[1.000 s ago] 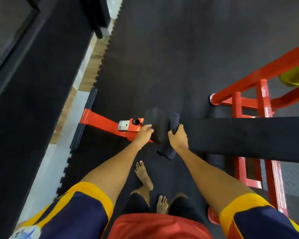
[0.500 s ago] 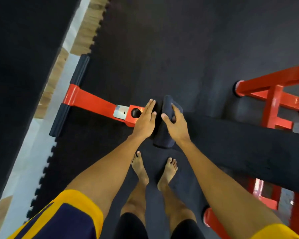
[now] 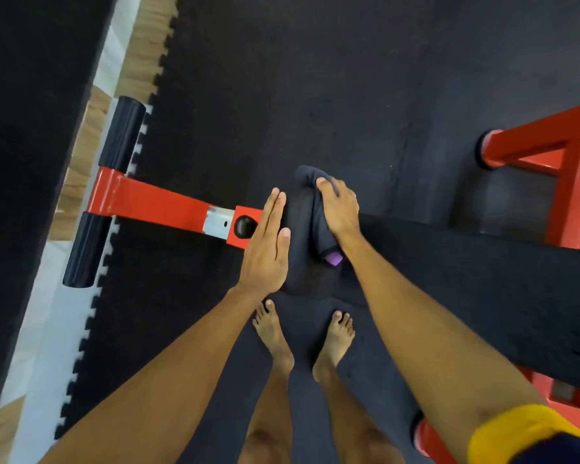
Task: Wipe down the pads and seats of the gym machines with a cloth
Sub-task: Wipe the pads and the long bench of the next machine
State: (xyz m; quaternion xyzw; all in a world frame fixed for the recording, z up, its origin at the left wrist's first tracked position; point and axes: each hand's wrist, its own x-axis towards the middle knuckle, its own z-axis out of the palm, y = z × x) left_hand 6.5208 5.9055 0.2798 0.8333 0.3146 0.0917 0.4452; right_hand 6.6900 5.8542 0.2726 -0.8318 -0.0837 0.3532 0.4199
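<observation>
A long black bench pad (image 3: 482, 283) runs from the middle of the view to the right edge. Its rounded left end (image 3: 298, 236) lies between my hands. My right hand (image 3: 339, 209) presses a dark cloth (image 3: 310, 182) onto the top of that end, fingers curled over the bunched fabric; a purple bit of the cloth shows below my wrist. My left hand (image 3: 268, 242) lies flat with straight fingers against the pad's left end, beside the red frame.
A red steel bar (image 3: 154, 202) with a black knob (image 3: 243, 226) runs left to black foam rollers (image 3: 121, 135). More red frame (image 3: 549, 152) stands at the right. My bare feet (image 3: 302, 336) stand on black rubber floor mats (image 3: 315, 78).
My right hand has slid the cloth a little further over the pad's end. My left hand stays flat against the end. The camera has tilted and come closer.
</observation>
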